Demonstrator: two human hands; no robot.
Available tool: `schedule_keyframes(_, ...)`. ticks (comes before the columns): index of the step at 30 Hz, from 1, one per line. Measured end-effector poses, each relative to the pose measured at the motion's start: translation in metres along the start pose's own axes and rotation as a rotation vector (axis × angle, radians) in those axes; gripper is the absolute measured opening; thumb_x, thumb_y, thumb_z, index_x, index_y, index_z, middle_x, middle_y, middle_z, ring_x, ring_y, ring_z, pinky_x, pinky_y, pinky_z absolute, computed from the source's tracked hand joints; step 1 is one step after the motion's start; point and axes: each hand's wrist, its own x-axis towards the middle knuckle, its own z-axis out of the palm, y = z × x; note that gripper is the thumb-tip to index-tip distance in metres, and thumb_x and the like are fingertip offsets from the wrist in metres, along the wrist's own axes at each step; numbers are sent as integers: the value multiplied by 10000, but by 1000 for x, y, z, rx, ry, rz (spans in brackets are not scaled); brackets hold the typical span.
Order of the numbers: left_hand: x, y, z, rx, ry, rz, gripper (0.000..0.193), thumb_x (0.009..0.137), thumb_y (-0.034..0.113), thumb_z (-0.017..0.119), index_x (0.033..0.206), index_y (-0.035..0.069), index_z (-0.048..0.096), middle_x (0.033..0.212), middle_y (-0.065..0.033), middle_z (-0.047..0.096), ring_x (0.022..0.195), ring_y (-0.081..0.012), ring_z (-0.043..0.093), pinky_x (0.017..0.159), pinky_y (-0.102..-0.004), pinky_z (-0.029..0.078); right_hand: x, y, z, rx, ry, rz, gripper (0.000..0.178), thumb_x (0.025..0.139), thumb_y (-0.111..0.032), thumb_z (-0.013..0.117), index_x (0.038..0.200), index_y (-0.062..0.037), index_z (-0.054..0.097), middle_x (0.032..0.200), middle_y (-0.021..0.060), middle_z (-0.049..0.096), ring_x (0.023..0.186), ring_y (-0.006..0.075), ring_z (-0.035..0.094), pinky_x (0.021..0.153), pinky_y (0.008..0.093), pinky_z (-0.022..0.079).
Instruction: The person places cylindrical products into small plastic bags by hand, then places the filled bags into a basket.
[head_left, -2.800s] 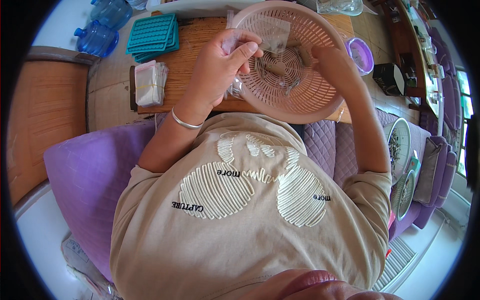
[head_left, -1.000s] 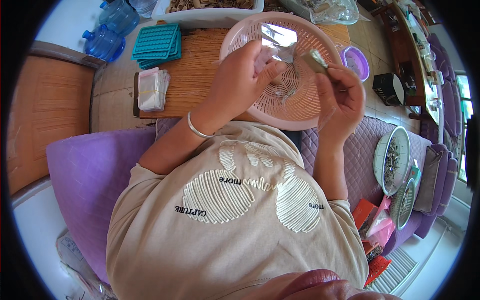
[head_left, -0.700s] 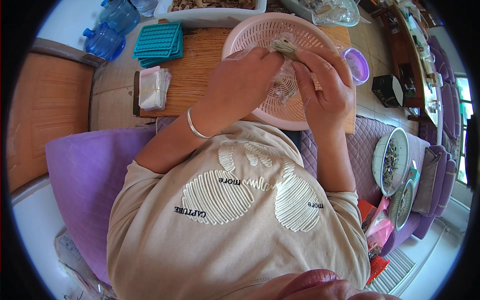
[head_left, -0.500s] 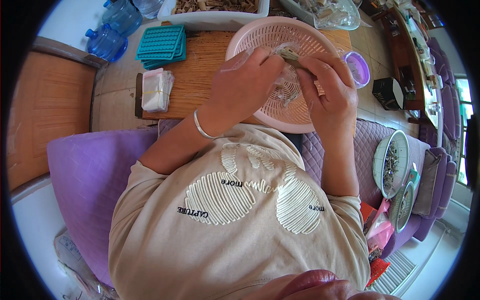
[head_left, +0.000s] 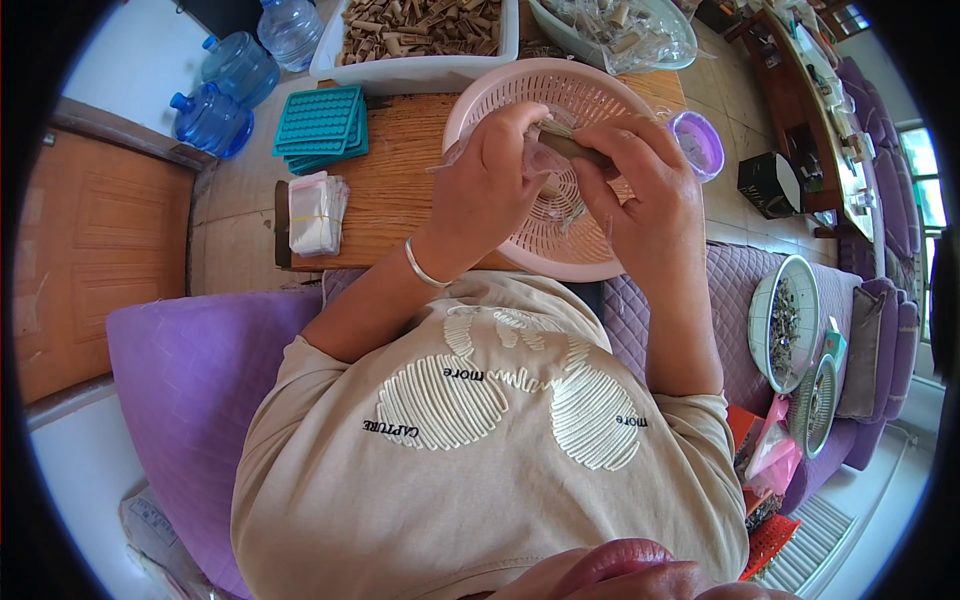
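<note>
Both of my hands are raised over a pink slotted plastic basket. My left hand has its fingers curled round thin clear plastic film, which looks like a small bag. Between the thumb and fingers of my right hand is a short olive-brown stick-like piece. Its left end, with pale strands, meets the film at my left fingertips. How far the piece sits inside the film cannot be made out. More clear film lies in the basket beneath my hands.
A white bin of brown pieces stands at the far side, beside a pale green basin of plastic-wrapped items. Left on the wooden table are teal trays and banded clear bags. A purple tub stands right of the basket.
My hands have drawn slightly apart, and more of the brown piece shows. My left fingers have opened round the film. The whole view has shifted a little.
</note>
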Motion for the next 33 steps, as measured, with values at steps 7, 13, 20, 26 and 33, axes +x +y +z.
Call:
schedule_keyframes(7,8,3,-12,129,-295,-40,573,694,146,782,1207,145,528,1076,-28,629,926,-261,631,769,-366,531,5,6,-6,-66,-136,-40,171,774,-52,670,944,-36,656,962,123,609,874,330,612,767,412,513)
schedule_keyframes(13,5,6,-10,28,-384,-29,557,722,183,766,1228,178,532,1027,-56,655,934,-265,641,795,-375,531,5,7,-9,-21,-186,4,167,771,-39,670,934,-38,635,965,124,586,889,330,603,780,411,504)
schedule_keyframes(20,22,15,-23,-388,-554,-301,512,741,116,750,1208,27,557,1077,-123,667,985,-237,656,852,-314,514,-10,19,6,78,24,34,222,719,-25,739,924,-35,656,962,122,599,881,301,597,781,396,495)
schedule_keyframes(26,15,10,-19,-612,-553,-423,515,755,26,738,1231,-7,543,1123,-98,638,1040,-165,617,891,-290,498,-15,21,8,-5,-31,-20,154,723,-29,747,864,-34,686,979,121,601,897,303,596,773,368,492)
schedule_keyframes(33,9,9,-15,-743,-590,-471,464,809,53,736,1219,-32,537,1172,-82,591,1044,-135,589,901,-276,498,-26,33,16,417,68,393,159,788,25,707,923,-11,631,873,69,608,752,152,612,674,273,501)
